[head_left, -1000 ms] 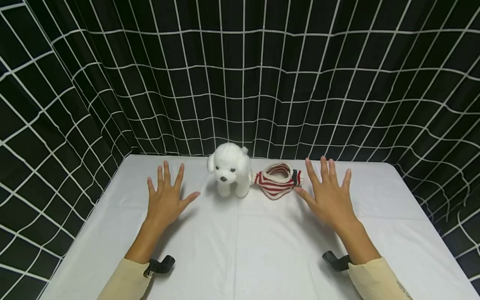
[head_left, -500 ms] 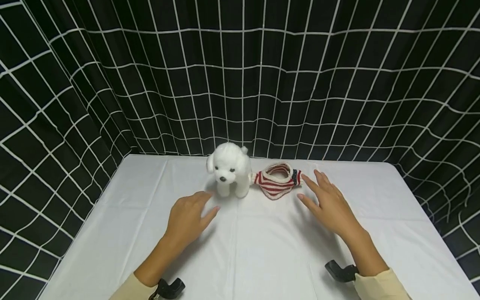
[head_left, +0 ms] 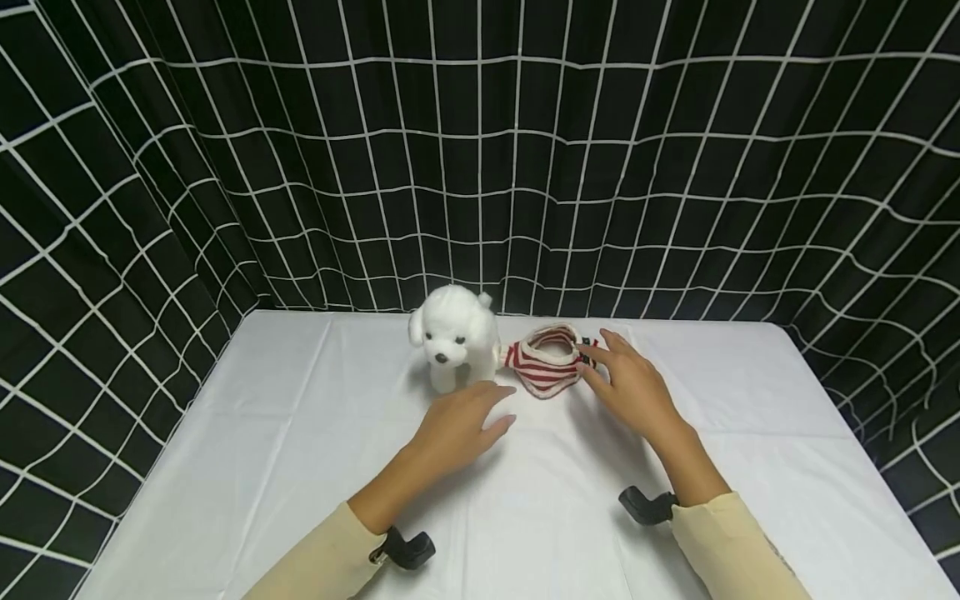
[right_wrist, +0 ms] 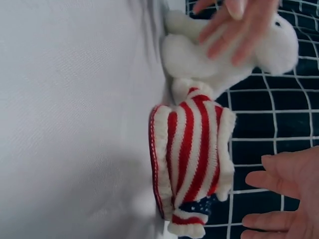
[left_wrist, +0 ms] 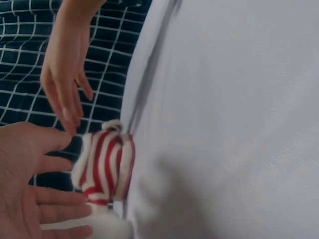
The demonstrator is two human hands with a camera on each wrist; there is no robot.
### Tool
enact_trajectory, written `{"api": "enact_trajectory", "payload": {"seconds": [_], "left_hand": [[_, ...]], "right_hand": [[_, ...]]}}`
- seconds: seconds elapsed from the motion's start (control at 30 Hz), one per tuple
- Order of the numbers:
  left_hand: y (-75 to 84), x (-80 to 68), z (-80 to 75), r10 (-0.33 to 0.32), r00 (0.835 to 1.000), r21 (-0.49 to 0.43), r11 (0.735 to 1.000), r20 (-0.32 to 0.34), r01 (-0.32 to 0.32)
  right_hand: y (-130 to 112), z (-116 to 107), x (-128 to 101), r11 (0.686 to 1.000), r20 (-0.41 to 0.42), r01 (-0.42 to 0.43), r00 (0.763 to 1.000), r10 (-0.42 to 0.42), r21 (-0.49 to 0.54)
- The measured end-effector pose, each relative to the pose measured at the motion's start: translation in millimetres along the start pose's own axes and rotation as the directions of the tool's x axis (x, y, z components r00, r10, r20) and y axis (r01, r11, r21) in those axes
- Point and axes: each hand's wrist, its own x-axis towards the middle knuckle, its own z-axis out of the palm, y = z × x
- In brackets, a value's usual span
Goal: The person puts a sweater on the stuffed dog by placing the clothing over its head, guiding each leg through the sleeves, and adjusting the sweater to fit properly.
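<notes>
A white plush dog [head_left: 450, 329] stands upright near the back of the table, facing forward. Beside it lies a small knitted sweater [head_left: 542, 372], striped red and white, with a dark blue patch by one sleeve and its neck opening facing up. My left hand [head_left: 461, 425] hovers in front of the dog, fingers extended toward the sweater and holding nothing. At the sweater's right sleeve is my right hand [head_left: 633, 383], its fingertips overlapping the sleeve in the head view. In the right wrist view, the fingers of the right hand [right_wrist: 279, 199] are spread and apart from the sweater.
A white cloth [head_left: 300, 467] with fold lines covers the table. Black curtains [head_left: 480, 167] with a white grid hang behind it and along both sides. Each wrist carries a black camera mount, one on the left wrist [head_left: 408, 550] and one on the right wrist [head_left: 647, 506].
My left hand has swept right, from the dog's left side to in front of it. My right hand has moved left to the sweater's sleeve, its fingers less spread. Dog and sweater stay put.
</notes>
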Motion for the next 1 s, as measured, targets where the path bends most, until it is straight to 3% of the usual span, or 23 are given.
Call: {"api": "enact_trajectory", "payload": {"seconds": [0.27, 0.47, 0.77, 1.0], "left_hand": [[5.6, 36.0, 15.0, -0.025, 0.999, -0.092, 0.995, 0.023, 0.027], [5.2, 56.6, 26.1, -0.069, 0.996, -0.088, 0.993, 0.057, 0.073], [5.5, 73.2, 31.9, -0.112, 0.99, -0.039, 0.993, 0.086, 0.116], [7.0, 78.0, 33.0, -0.137, 0.989, -0.021, 0.99, 0.058, 0.138]], "right_hand": [[-0.9, 10.3, 13.7, 0.999, -0.035, 0.019, 0.999, -0.021, -0.045], [-1.2, 15.5, 19.5, 0.998, -0.012, 0.005, 1.0, -0.005, -0.061], [-0.3, 17.9, 23.9, 0.994, 0.011, 0.001, 1.0, 0.001, -0.114], [4.1, 23.7, 26.0, 0.992, -0.017, -0.01, 1.0, 0.008, -0.127]]}}
